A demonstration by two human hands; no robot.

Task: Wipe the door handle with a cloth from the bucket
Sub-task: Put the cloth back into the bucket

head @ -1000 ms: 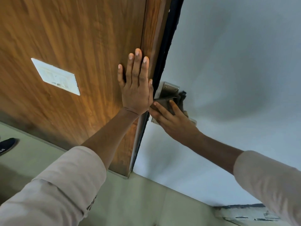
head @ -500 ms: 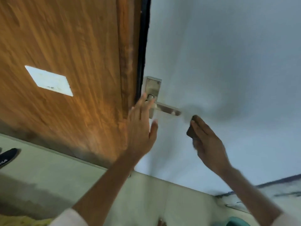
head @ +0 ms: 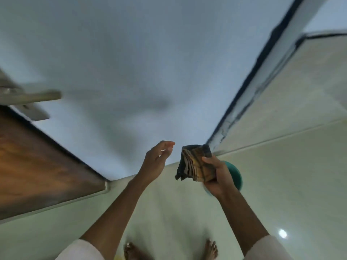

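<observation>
My right hand (head: 217,177) grips a folded dark cloth (head: 193,162) with brown stripes, held up in front of me at lower centre. My left hand (head: 157,158) hovers just left of the cloth, fingers loosely curved and apart, holding nothing and not touching it. The metal door handle (head: 35,96) is far off at the left edge, blurred, sticking out from its plate. Behind my right hand a teal bucket (head: 235,175) shows partly on the floor.
The brown wooden door (head: 37,166) fills the lower left, its edge running diagonally. A pale wall (head: 150,62) lies ahead and a dark skirting line (head: 253,72) runs up to the right. My bare feet (head: 211,250) stand on cream floor tiles (head: 281,166).
Both hands have left the door and handle and come down in front of me. The view has swung right and down, bringing the bucket and my feet into sight. The cloth stays in my right hand.
</observation>
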